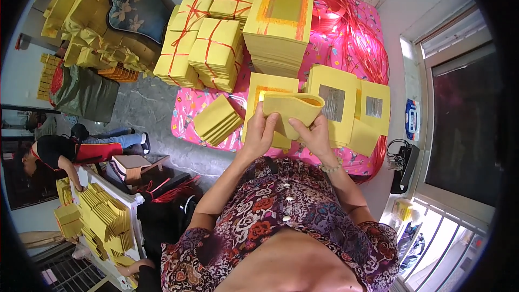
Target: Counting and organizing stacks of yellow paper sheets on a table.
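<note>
Between my hands is a yellow paper stack (294, 107), bent over so its far edge curls into a fold. My left hand (263, 130) grips its left side, thumb on the near face. My right hand (314, 134) pinches the right side in the same way. Beneath it lies a yellow sheet with an orange-printed panel (265, 82). To the right are yellow sheets with a silver square (331, 103) and a smaller pile with a silver patch (374, 106). Left of my hands, several folded yellow bundles (218, 121) lie fanned together.
Red-tied yellow bundles (216, 48) and a tall stack of yellow sheets (274, 48) stand at the back of the pink patterned table cover (186, 109). Red ribbon strands (357, 32) spread at the back right. Another person (57, 151) works at the left beside a white table with yellow stacks (111, 216).
</note>
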Demonstrator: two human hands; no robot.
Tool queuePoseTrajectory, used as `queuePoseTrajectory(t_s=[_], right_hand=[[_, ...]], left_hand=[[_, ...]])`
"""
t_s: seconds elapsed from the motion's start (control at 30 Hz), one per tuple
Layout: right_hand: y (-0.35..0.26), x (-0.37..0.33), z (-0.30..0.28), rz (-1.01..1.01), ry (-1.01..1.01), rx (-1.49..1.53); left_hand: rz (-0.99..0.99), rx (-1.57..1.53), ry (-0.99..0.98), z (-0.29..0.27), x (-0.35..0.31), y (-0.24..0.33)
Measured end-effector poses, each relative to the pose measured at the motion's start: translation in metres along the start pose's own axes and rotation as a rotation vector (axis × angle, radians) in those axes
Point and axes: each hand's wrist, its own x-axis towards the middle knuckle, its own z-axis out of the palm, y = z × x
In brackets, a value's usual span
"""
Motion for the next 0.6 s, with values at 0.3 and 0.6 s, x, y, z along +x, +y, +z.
queuePoseTrajectory(t_s=[0.3,0.6], right_hand=[[-0.011,0.002,-0.003,0.003,-0.044,-0.086],[-0.021,0.01,-0.001,-0.126,0.019,-0.05]], left_hand=[[-0.083,-0.026,0.014,0.003,0.001,0.01],[-0.141,-0.251,0.04,0.005,0.003,0.02]])
